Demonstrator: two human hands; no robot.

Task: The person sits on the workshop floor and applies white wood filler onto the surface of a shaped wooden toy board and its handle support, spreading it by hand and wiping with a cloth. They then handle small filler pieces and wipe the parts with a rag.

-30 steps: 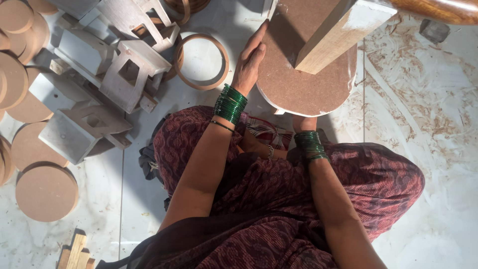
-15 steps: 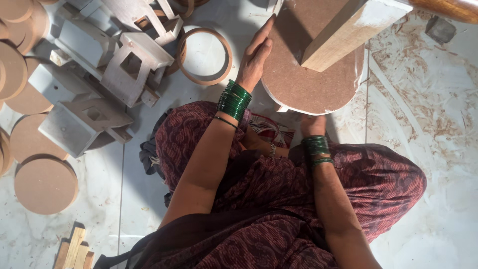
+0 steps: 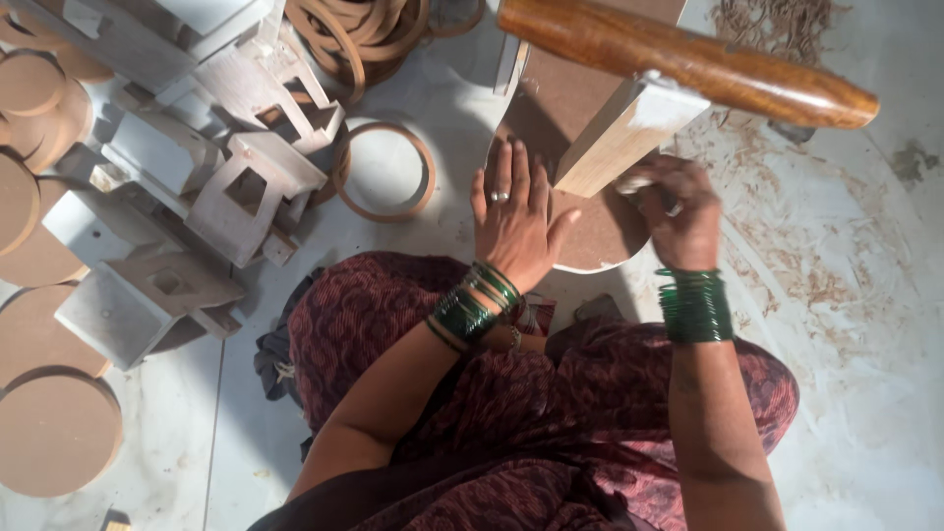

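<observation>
A heap of pale grey-painted wooden stool frames (image 3: 197, 167) lies on the white floor (image 3: 865, 295) at upper left, with a loose brown wooden ring (image 3: 383, 169) just beside it and a stack of similar brown rings (image 3: 359, 34) further up. Flat round brown fibreboard discs (image 3: 54, 428) sit along the left edge (some overlapping) — well apart from the scatter of brown wood shavings (image 3: 777, 25) at upper right.

The round board (image 3: 580, 118) is brown. The bangles (image 3: 694, 306) are green. The dress (image 3: 551, 413) is dark red with small patterns. The floor (image 3: 865, 324) is white.
</observation>
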